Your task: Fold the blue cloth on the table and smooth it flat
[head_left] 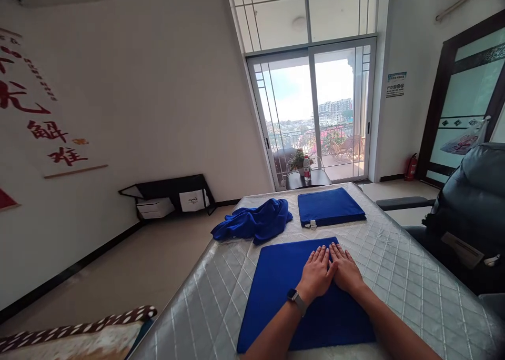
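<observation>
A flat blue cloth lies spread on the quilted silver cover in front of me. My left hand, with a watch on its wrist, rests on this cloth with fingers stretched out. Beside it, my right hand lies flat near the cloth's far right edge, the two hands touching at the thumbs. Neither holds anything. Beyond them sits a neatly folded stack of blue cloth with a white tag at its near edge. A crumpled blue cloth is heaped to its left.
The silver quilted cover slopes away at both side edges. A dark leather chair stands close on the right. Past the far end are a small table with a bottle and a plant. A patterned blanket shows at lower left.
</observation>
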Demonstrator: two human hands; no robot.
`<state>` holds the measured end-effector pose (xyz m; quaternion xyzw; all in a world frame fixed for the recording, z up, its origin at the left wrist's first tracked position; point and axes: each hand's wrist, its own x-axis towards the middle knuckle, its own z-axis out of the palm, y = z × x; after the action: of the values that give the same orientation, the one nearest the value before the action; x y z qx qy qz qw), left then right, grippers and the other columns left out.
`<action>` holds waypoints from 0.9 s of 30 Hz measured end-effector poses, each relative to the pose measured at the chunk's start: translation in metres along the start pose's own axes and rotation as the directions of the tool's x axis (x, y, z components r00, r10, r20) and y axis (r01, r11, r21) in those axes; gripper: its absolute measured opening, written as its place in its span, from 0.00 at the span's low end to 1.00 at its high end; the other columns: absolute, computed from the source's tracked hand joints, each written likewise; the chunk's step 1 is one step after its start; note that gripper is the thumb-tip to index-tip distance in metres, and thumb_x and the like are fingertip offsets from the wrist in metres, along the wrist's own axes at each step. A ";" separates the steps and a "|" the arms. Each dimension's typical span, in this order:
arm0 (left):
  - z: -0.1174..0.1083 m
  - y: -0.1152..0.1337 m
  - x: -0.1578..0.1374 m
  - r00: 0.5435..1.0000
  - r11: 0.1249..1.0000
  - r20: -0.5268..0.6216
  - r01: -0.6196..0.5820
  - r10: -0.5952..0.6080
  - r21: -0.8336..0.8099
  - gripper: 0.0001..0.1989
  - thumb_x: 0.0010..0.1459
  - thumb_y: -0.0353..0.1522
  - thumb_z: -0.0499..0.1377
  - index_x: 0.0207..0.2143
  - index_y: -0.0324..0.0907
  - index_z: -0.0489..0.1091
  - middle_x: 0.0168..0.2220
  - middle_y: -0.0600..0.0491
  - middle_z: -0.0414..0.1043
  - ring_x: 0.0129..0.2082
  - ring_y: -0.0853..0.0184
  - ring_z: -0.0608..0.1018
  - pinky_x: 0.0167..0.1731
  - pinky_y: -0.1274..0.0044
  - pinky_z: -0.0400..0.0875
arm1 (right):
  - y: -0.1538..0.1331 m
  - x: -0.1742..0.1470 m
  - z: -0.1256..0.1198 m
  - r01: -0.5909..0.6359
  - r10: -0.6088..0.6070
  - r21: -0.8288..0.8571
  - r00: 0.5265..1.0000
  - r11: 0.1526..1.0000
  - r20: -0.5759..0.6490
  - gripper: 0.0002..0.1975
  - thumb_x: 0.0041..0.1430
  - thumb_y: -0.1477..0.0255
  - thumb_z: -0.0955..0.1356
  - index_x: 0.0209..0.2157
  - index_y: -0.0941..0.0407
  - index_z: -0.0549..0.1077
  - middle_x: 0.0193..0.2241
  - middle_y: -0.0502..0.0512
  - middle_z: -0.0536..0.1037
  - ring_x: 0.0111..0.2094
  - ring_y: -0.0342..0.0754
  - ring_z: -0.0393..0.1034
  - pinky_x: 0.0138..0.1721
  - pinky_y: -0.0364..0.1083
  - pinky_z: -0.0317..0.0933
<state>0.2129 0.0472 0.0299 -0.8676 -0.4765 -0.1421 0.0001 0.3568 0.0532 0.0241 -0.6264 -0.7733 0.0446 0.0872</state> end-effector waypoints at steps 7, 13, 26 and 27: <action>-0.004 -0.046 -0.020 0.985 0.981 0.008 0.172 -0.174 0.091 0.34 0.71 0.48 0.33 0.70 0.39 0.51 0.70 0.45 0.52 0.71 0.58 0.53 0.67 0.59 0.52 | -0.003 0.001 -0.003 -0.054 0.054 0.054 0.999 0.997 -0.004 0.35 0.69 0.59 0.50 0.70 0.64 0.50 0.71 0.59 0.47 0.71 0.50 0.36 0.69 0.54 0.32; -0.029 -0.112 -0.071 0.927 0.916 0.015 0.367 -0.374 0.162 0.36 0.70 0.50 0.35 0.70 0.37 0.51 0.70 0.43 0.52 0.70 0.58 0.54 0.67 0.60 0.53 | -0.003 0.001 0.000 -0.053 0.054 0.074 0.998 0.996 -0.011 0.36 0.69 0.58 0.50 0.70 0.64 0.49 0.71 0.58 0.47 0.72 0.50 0.35 0.69 0.54 0.31; -0.030 -0.145 -0.100 0.894 0.881 -0.054 0.448 -0.446 0.152 0.43 0.68 0.54 0.31 0.68 0.29 0.52 0.70 0.39 0.50 0.70 0.57 0.55 0.67 0.64 0.52 | -0.002 0.004 0.002 -0.061 0.062 0.076 0.998 0.995 -0.002 0.36 0.69 0.56 0.49 0.71 0.61 0.48 0.71 0.55 0.47 0.72 0.49 0.34 0.69 0.53 0.32; -0.030 -0.146 -0.101 0.895 0.882 -0.057 0.446 -0.443 0.152 0.43 0.68 0.54 0.31 0.68 0.29 0.53 0.70 0.39 0.50 0.70 0.57 0.55 0.67 0.64 0.52 | -0.002 0.004 0.002 -0.061 0.062 0.073 0.998 0.995 -0.003 0.36 0.69 0.55 0.50 0.71 0.61 0.48 0.71 0.55 0.46 0.72 0.49 0.34 0.69 0.53 0.32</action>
<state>0.0338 0.0398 0.0139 -0.7308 -0.6726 -0.1082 0.0425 0.3539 0.0564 0.0230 -0.6465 -0.7513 0.0739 0.1105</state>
